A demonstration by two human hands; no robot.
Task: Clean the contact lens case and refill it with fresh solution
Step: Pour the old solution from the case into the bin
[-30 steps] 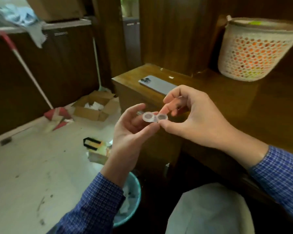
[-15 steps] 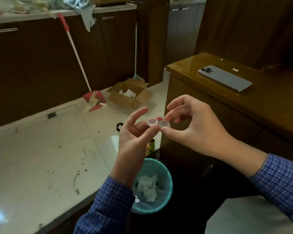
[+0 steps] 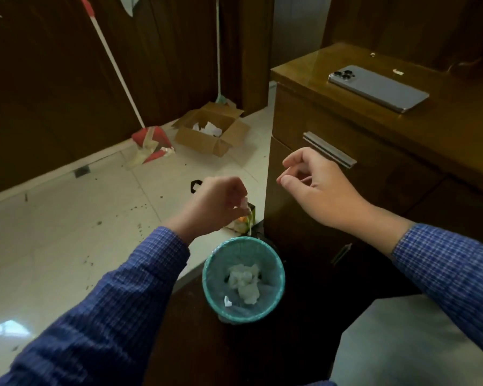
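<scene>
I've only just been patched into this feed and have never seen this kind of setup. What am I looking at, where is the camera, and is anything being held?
There is no machine here: a person in blue checked sleeves works with bare hands. The single picture comes from a wide-angle camera worn on the head, looking forward and down.

The left hand is turned palm down, fingers curled, above and just behind a teal-lined waste bin that holds crumpled tissue. Something small and pale shows at its fingertips, probably the lens case, but it is too blurred to be sure. The right hand hangs loosely curled, with nothing visible in it.

On the wooden cabinet to the right, a phone lies face down. On the floor are a cardboard box and a red-and-white mop.
</scene>
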